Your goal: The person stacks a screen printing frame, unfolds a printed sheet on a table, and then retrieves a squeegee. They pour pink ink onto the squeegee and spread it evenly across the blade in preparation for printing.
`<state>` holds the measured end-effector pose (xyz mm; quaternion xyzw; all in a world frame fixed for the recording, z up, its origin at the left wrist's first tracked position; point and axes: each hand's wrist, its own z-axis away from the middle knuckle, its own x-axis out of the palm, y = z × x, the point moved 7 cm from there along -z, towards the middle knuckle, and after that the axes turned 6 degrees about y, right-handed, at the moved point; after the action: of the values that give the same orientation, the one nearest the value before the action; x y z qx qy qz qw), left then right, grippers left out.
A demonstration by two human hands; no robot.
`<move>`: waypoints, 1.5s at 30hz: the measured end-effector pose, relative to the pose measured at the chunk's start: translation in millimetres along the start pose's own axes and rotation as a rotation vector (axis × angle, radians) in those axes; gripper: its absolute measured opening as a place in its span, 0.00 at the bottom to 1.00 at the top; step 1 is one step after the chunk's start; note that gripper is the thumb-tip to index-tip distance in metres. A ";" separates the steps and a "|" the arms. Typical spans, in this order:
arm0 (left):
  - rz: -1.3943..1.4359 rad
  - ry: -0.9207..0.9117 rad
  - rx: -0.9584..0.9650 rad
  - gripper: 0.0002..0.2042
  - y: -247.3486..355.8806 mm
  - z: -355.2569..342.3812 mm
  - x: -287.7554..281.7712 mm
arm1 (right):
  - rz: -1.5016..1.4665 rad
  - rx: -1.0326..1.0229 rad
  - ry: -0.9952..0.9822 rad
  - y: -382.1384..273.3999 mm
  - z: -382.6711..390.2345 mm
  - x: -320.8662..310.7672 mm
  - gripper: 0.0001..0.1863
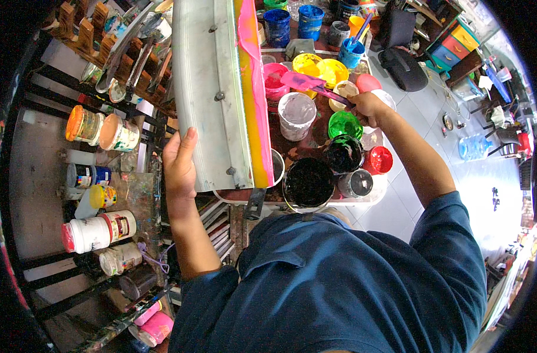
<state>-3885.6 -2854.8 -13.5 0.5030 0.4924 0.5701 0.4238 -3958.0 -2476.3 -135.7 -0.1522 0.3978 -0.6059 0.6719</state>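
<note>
My left hand (180, 162) grips the edge of a long grey metal squeegee (206, 117), thumb on its face. The squeegee stands tilted up on the left side of the table, and its yellow blade (258, 150) carries thick pink ink (253, 65) along the edge. In my right hand (371, 110) is the dark handle of an ink spatula (306, 82), its flat end coated pink. That end hangs over a tub of pink ink (274, 77) and a yellow-stained tub. Just below stands a tub of pale grey ink (296, 116).
Around the spatula stand yellow tubs (333, 72), a green pot (345, 125), a red pot (379, 160) and a large black tub (308, 183). Blue tubs (278, 28) are farther back. Jars (120, 132) line a rack at left. A black chair (402, 67) stands at right.
</note>
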 end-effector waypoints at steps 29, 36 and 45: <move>0.009 0.044 -0.010 0.15 -3.8 -20.1 8.6 | -0.143 -0.542 0.220 -45.9 75.6 -87.7 0.17; 0.019 0.007 -0.062 0.15 -1.4 -32.2 24.6 | 0.023 -1.113 0.330 -45.5 167.6 -111.8 0.16; 0.028 -0.052 -0.134 0.17 -4.3 -49.6 38.7 | 0.676 -1.574 0.297 -42.9 256.6 -83.2 0.19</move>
<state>-3939.9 -2823.0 -12.2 0.4949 0.4348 0.5944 0.4612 -3799.1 -2479.1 86.4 -0.3654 0.8087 0.0637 0.4565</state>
